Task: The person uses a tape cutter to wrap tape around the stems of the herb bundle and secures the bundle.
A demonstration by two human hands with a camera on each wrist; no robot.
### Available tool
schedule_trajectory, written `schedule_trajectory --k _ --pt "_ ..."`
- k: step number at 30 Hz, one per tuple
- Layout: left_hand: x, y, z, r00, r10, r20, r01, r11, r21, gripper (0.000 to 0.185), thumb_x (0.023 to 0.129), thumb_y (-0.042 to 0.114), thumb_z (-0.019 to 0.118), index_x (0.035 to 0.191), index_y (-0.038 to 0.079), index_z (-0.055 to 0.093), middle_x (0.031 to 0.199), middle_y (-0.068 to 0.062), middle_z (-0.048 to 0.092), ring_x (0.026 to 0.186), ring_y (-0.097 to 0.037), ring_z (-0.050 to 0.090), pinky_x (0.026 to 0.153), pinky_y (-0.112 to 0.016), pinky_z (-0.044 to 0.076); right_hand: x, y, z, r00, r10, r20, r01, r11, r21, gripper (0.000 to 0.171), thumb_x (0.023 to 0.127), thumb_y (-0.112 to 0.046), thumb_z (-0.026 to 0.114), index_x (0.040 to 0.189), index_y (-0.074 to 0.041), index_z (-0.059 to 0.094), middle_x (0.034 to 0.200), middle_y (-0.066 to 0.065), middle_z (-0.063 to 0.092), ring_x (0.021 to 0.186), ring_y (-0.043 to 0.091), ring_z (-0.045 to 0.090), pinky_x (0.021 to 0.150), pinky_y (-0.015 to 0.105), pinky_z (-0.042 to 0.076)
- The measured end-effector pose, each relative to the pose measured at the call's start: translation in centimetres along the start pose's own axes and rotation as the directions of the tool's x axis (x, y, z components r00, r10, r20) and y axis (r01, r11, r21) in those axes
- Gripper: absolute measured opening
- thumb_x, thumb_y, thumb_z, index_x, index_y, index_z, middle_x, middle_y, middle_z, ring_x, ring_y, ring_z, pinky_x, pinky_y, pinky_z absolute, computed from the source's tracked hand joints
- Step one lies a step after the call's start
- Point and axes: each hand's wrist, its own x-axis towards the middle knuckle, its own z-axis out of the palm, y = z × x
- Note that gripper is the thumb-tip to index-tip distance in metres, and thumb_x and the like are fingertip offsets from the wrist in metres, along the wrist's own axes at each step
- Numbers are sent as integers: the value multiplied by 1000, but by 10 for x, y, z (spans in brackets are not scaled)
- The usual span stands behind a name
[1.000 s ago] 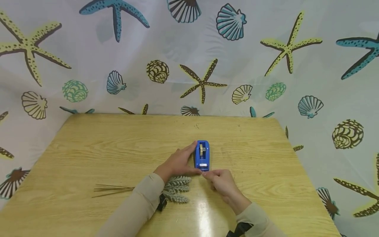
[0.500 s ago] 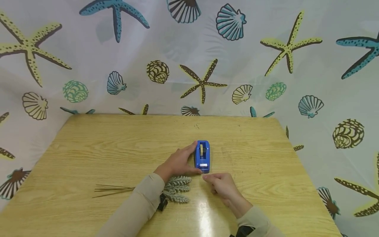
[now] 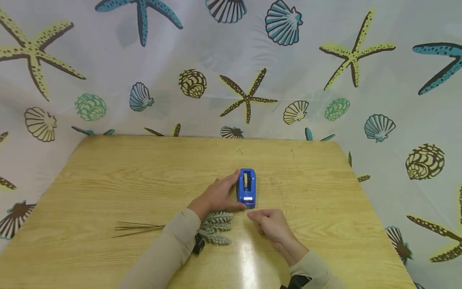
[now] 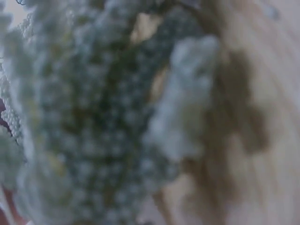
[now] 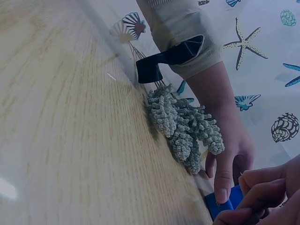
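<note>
A blue tape dispenser [image 3: 247,193] with a small tape roll [image 3: 246,180] in it stands on the table. My left hand [image 3: 216,197] holds it from the left, thumb across its near end and fingers along its side. Just in front of that end, the thumb and forefinger of my right hand [image 3: 273,225] are pinched together at the tape's end; the clear strip itself hardly shows. In the right wrist view, the right fingers [image 5: 265,194] partly cover the blue dispenser [image 5: 213,206]. Grey-green artificial sprigs [image 3: 218,228] lie beside my left wrist.
The sprigs' thin brown stems [image 3: 138,228] run out left beneath the left sleeve [image 3: 173,245]. Blurred sprig heads [image 4: 93,117] fill much of the left wrist view. A cloth [image 3: 162,72] printed with shells and starfish hangs around the wooden table [image 3: 144,168].
My right hand has drawn back slightly from the dispenser's near end, toward me. The left hand keeps its hold. The head view has tipped down a little.
</note>
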Motion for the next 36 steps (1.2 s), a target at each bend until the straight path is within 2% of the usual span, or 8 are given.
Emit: schedule_trajectory --k 14,25,30,36 --pt "0 0 -3 1000 -16 15 16 999 -33 121 75 56 83 162 16 8 166 -3 17 152 -28 23 122 -59 13 -5 2 0 1000 -4 -13 4 1000 -5 32 90 -23 72 100 7 75 50 -7 39 51 8 35 51 23 30" --pt "4 2 -2 1000 -15 23 16 998 -54 120 76 58 81 162 15 9 166 -1 16 153 -26 21 123 -57 11 -6 3 -4 1000 28 -1 -28 999 20 31 89 -19 74 102 9 73 63 -6 47 57 9 40 56 23 36" --pt "5 2 -3 999 -14 29 16 998 -55 120 76 58 81 161 14 9 167 -1 15 153 -24 20 123 -57 11 -7 4 -4 999 36 -20 -36 999 13 28 88 -19 74 97 8 75 60 -7 45 56 9 39 54 23 34" --pt "2 2 -4 999 -17 42 20 999 -50 120 77 58 80 162 14 7 167 -2 16 153 -24 21 123 -56 11 -10 5 -2 999 33 -5 -33 999 27 29 88 -19 74 94 10 74 55 -8 40 53 9 37 52 23 32"
